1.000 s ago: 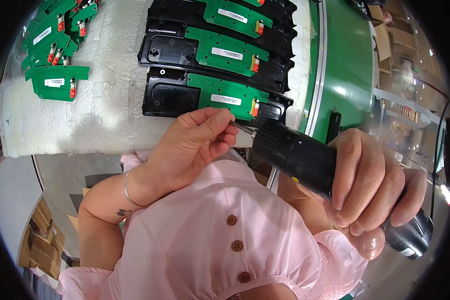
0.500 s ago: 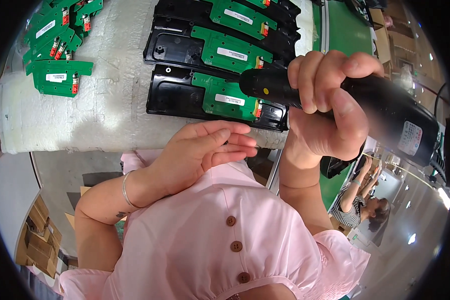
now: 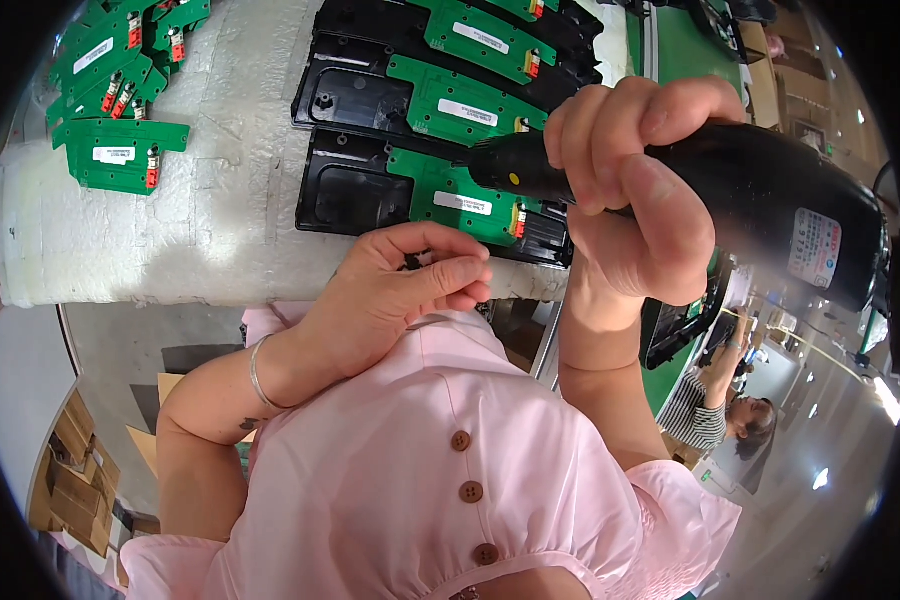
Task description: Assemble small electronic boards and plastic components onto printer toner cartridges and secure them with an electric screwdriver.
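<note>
My right hand (image 3: 635,185) is wrapped round a black electric screwdriver (image 3: 770,195), which lies nearly level. Its tip points left, over the upper edge of the nearest green circuit board (image 3: 450,200); whether it touches cannot be told. That board, with a white label and a red-and-white connector, sits in a black plastic housing (image 3: 350,195). Just in front of the housing, my left hand (image 3: 400,285) is closed, thumb against the bent fingers. Small dark pieces (image 3: 410,262) show in its palm, too small to name for sure.
More black housings with green boards (image 3: 465,105) lie in a row behind. Loose circuit boards (image 3: 120,155) are piled on the left of the white foam-covered surface (image 3: 230,200). On the right are a green strip (image 3: 698,70) and another person (image 3: 720,410) in a striped top.
The screwdriver and my right hand have shifted slightly left and up. My left hand's fingers have drawn in from stretched to bent, with the thumb pressed to them.
</note>
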`<state>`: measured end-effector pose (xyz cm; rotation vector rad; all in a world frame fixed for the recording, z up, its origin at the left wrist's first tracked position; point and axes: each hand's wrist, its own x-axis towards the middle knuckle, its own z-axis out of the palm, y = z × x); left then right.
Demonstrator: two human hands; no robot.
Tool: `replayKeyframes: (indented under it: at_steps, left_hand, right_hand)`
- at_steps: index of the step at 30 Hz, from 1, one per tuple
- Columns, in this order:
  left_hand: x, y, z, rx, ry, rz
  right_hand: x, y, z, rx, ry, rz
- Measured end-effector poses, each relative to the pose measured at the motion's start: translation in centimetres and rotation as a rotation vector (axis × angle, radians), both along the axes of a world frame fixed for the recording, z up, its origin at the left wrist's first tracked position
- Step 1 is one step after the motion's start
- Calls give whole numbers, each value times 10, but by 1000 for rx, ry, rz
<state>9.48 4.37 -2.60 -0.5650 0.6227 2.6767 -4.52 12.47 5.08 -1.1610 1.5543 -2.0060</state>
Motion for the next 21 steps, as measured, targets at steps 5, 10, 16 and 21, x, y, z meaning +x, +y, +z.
replayKeyframes:
  at_steps: [5,10,16,21]
  left_hand:
    - [0,0,2,111,-59,143]
    - [1,-2,-7,304,-22,214]
    - [1,0,-8,303,10,232]
    - [1,0,-3,392,22,209]
  right_hand:
    - [7,10,8,-57,-29,-18]
    - [11,36,46,-202,24,302]
    - [35,16,27,-543,-109,186]
    - [11,25,38,-195,-4,373]
